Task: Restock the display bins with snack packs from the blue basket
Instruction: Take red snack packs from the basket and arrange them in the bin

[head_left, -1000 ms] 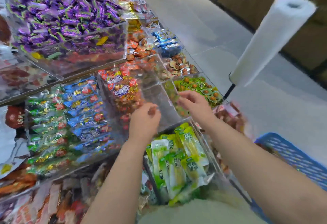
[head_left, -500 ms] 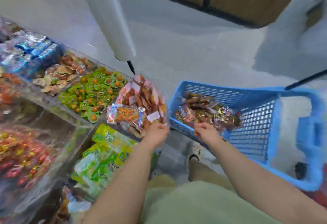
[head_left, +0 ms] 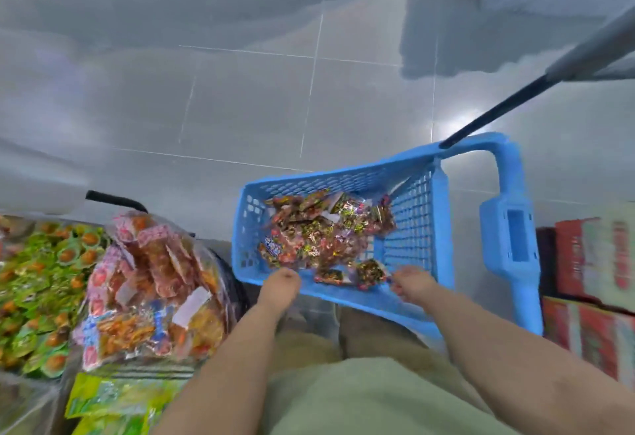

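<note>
The grey floor [head_left: 240,98], made of glossy square tiles, fills the aisle. Over it we see the blue basket [head_left: 343,178], hard plastic with lattice walls, which holds crinkled foil snack packs [head_left: 326,232]. At the left lie pink-orange packs [head_left: 151,280] and green packs [head_left: 44,280]. The left hand [head_left: 280,280] and the right hand [head_left: 412,285] are at the basket's near rim; we cannot tell if they grip anything. Half a second before, the left hand was beside the pink-orange packs.

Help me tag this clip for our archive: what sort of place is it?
Probably a shop's loose-snack aisle: heaped wrapped snacks on display at left, a blue basket of snack packs, stacked cartons at right.
</note>
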A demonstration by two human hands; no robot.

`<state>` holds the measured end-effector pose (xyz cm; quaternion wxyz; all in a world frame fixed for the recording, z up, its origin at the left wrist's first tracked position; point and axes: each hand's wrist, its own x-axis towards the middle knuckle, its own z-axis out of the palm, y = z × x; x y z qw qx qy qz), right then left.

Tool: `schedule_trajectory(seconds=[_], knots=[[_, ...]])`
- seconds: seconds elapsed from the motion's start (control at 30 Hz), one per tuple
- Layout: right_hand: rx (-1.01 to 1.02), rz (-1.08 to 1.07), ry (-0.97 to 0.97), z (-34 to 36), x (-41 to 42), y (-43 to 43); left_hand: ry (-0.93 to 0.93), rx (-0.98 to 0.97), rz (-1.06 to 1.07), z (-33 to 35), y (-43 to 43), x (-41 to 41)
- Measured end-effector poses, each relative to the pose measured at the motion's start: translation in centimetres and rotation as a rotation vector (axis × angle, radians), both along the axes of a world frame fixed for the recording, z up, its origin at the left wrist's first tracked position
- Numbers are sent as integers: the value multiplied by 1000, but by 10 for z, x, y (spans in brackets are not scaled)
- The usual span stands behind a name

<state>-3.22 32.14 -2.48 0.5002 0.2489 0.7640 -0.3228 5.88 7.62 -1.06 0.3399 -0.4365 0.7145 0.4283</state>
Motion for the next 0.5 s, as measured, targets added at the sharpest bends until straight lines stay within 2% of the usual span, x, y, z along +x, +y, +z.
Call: schedule_trajectory(seconds=[0.07,0.13,0.33,0.5], knots=[[20,42,-35,-12,-5,-2,15,-1,4,-10,-4,-9],[24,108,-79,-28,-7,-12,33,-6,-87,-23,-10,-20],[104,150,-92,-88,-14,-43,-108,26,-346,-71,-27,-35],[292,404,-35,-138,-22,-53,-149,74,-380,-110,-34,-41]])
